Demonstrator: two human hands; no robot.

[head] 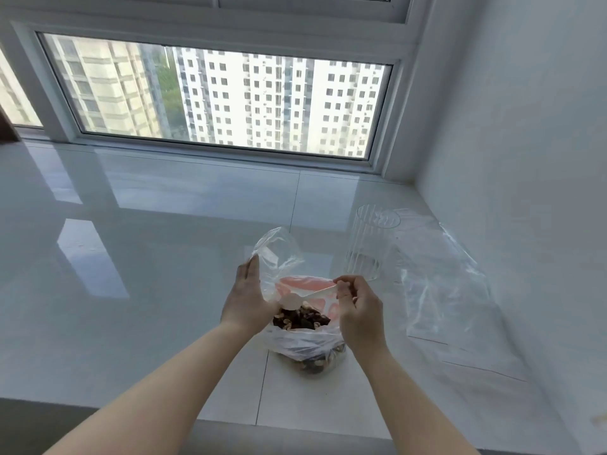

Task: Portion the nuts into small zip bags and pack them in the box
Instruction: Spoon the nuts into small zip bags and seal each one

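A big clear plastic bag (305,343) of mixed nuts (300,318) stands on the white tiled sill, its mouth open. My left hand (246,297) holds a small clear zip bag (277,249) upright at the big bag's left rim. My right hand (358,310) pinches the handle of a white plastic spoon (290,302). The spoon's bowl lies just above the nuts, near my left hand. A pink shape (303,284) shows through the plastic behind the nuts; I cannot tell what it is.
A clear ribbed glass (364,247) stands to the right, behind the bag. Flat clear plastic bags (443,290) lie on the sill by the right wall. A window (216,96) runs along the back. The sill's front edge (230,421) is near me.
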